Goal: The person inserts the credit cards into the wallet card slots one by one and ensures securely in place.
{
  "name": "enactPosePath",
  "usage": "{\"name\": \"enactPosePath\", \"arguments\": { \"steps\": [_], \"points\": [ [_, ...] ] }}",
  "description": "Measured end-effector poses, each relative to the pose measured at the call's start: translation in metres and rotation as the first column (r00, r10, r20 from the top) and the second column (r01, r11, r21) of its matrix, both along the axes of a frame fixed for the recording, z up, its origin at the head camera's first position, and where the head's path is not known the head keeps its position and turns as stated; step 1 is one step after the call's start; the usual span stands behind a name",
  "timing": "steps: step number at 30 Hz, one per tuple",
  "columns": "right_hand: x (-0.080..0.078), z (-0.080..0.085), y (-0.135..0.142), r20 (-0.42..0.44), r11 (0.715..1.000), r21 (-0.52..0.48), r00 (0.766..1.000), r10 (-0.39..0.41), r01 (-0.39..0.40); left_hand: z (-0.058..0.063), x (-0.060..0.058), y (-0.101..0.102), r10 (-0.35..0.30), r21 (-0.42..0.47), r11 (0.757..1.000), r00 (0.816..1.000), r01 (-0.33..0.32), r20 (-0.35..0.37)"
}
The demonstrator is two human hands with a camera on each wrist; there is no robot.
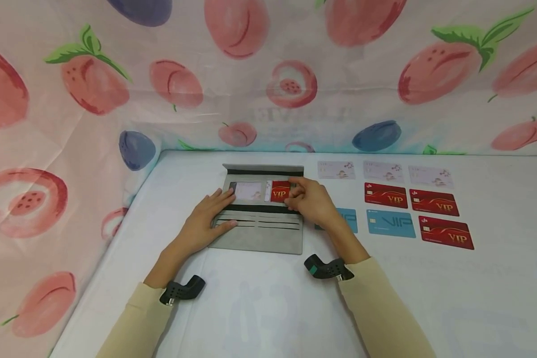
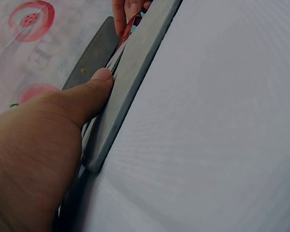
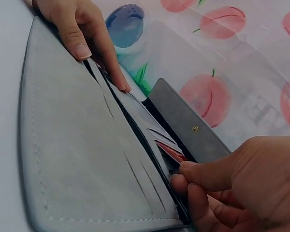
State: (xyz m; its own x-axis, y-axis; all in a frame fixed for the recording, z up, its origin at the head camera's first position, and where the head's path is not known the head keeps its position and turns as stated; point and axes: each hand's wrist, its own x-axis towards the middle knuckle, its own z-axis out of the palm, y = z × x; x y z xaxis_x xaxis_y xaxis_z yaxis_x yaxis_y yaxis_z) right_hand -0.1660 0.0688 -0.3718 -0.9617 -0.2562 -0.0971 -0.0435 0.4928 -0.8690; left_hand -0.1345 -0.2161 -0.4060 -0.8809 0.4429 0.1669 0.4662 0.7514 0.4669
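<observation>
A grey wallet (image 1: 259, 242) lies unfolded on the white table, its flap with a brass snap (image 3: 195, 128) standing up at the far side. My left hand (image 1: 203, 219) rests on the wallet's left part with fingers spread, thumb on the slotted panel. With thumb and fingers my right hand (image 1: 312, 201) pinches a red VIP card (image 1: 280, 191) at its right edge; the card's left part sits in the wallet's right window pocket. Beside it, in the left window, lies a pale card (image 1: 249, 190). The fingertips hide the red card's right edge.
Right of the wallet lie three pale cards (image 1: 383, 171), three red VIP cards (image 1: 434, 202) and two blue VIP cards (image 1: 391, 223), one partly behind my right wrist. A fruit-print cloth (image 1: 246, 94) hangs at the back and left of the white table (image 1: 259, 308).
</observation>
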Motion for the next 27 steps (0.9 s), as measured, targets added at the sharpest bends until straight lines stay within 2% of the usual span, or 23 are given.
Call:
{"name": "enactPosePath", "arguments": {
  "steps": [7, 19, 27],
  "points": [
    [0.000, -0.003, -0.003, -0.074, 0.999, 0.044, 0.997, 0.018, -0.014, -0.002, -0.001, -0.001, -0.007, 0.003, 1.000, 1.000, 0.007, -0.007],
    [-0.004, -0.007, -0.010, -0.115, 0.992, 0.120, 0.991, 0.061, -0.047, -0.002, -0.001, -0.001, 0.003, -0.005, 1.000, 1.000, -0.003, 0.001],
    [-0.006, -0.006, -0.013, -0.147, 0.970, 0.231, 0.983, 0.106, -0.070, 0.000, 0.000, 0.000, 0.002, 0.001, 1.000, 1.000, -0.002, -0.001]
  ]
}}
